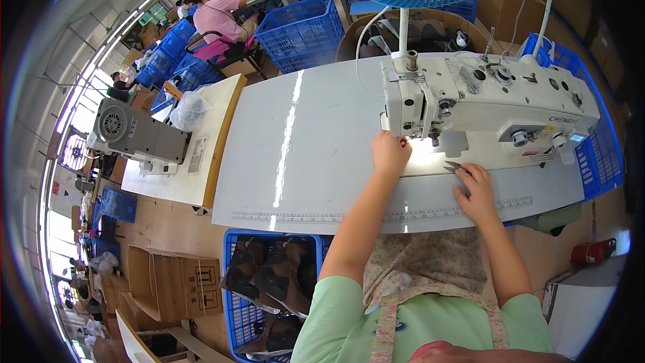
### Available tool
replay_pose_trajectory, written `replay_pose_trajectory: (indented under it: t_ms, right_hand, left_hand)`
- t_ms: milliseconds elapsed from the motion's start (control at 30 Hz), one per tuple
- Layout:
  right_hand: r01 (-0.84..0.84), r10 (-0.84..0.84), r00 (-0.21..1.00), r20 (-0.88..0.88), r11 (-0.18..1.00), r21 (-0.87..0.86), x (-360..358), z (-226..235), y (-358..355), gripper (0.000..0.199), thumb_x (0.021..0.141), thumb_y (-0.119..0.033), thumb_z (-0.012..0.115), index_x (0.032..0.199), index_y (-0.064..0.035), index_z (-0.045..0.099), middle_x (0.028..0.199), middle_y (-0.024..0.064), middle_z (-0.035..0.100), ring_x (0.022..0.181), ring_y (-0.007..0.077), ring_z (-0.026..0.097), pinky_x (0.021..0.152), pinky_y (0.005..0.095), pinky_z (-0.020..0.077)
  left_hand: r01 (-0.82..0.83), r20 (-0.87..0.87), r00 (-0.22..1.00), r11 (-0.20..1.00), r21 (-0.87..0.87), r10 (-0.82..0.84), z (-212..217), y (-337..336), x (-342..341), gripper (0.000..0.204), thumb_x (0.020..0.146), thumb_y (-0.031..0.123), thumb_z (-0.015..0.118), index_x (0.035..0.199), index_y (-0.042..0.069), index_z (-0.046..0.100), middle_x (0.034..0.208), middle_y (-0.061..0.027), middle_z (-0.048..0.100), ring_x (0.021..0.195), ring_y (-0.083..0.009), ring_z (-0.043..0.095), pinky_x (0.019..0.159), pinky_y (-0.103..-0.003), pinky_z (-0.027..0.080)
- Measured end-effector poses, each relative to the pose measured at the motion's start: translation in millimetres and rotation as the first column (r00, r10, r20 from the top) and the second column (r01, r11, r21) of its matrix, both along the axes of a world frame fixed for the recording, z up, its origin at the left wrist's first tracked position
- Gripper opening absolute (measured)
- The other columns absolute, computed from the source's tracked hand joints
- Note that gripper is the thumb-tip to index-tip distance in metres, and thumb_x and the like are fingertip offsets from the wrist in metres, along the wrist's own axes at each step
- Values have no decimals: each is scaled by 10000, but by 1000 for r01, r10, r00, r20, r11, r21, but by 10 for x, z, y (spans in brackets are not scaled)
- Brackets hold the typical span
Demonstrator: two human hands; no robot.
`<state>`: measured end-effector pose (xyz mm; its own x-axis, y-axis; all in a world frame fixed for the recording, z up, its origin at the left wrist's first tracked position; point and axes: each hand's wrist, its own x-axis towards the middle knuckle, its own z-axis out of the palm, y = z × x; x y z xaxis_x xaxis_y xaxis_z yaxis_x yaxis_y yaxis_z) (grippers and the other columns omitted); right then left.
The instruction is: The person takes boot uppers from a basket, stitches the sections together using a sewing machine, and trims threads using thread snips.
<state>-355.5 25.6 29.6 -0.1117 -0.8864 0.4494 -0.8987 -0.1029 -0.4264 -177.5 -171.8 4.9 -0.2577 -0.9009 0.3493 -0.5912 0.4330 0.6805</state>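
Left hand (390, 152) curled narrow, fingertips pressing at the needle (434, 140), on what cannot be told. Right hand (478, 191) closing loosely on snips (453, 166), resting on the table (316, 154) just right of it. Best keeping fingers beside the needle of the machine (490, 97), never under.

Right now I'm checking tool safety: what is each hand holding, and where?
Right hand holds small snips by the handle end; what left hand holds can't be told.
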Motion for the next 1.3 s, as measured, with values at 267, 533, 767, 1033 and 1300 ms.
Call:
replay_pose_trajectory:
  t_ms: [267, 533, 767, 1033, 1300]
  right_hand:
    - [23, -23, 1000, -16, 1000, -5, 16, 104, -35, 333, 770, -146, 694, 1085, -41, 673, 1218, 116, 595, 1202, 325, 504, 1038, 454, 363]
    - [-250, 286, 921, 265, 954, -162, 855, 590, -269, 648, 813, -129, 705, 1400, -57, 439, 1032, 101, 664, 908, 267, 638, 842, 391, 503]
    - [-113, 202, 924, 325, 956, -271, 1431, 736, -741, 923, 864, -239, 697, 1494, 96, 112, 1043, 123, 652, 757, 227, 637, 669, 335, 535]
    - [49, 78, 923, 377, 948, -316, 1471, 758, -1045, 951, 927, -413, 635, 1486, 110, 72, 1185, 160, 586, 664, 197, 627, 642, 288, 534]
    - [-43, 515, 252, 819, 852, -522, 1584, 879, -1024, 715, 939, -192, 640, 1474, 1, 207, 1269, 170, 492, 906, 164, 620, 828, 283, 503]
  left_hand:
    - [72, -115, 990, 996, -58, -78, 11, -36, 24, 98, 711, 95, 641, 714, 0, 665, 677, -148, 615, 785, -341, 569, 689, -427, 470]
    - [166, -68, 983, 984, -65, -171, -23, -92, 101, 100, 694, 92, 657, 676, -3, 634, 688, -139, 609, 797, -339, 567, 700, -433, 469]
    - [331, 223, 933, 917, -222, -283, -86, -133, 76, 182, 650, 261, 688, 657, 89, 625, 641, -75, 580, 733, -314, 529, 633, -422, 423]
    - [251, 84, 968, 936, -246, -237, -234, -115, -8, 176, 653, 255, 683, 651, 88, 625, 633, -75, 578, 731, -314, 529, 634, -420, 425]
    - [118, -73, 987, 960, -252, -141, -234, -93, -39, 170, 657, 248, 678, 644, 87, 625, 623, -74, 575, 730, -315, 530, 634, -417, 426]
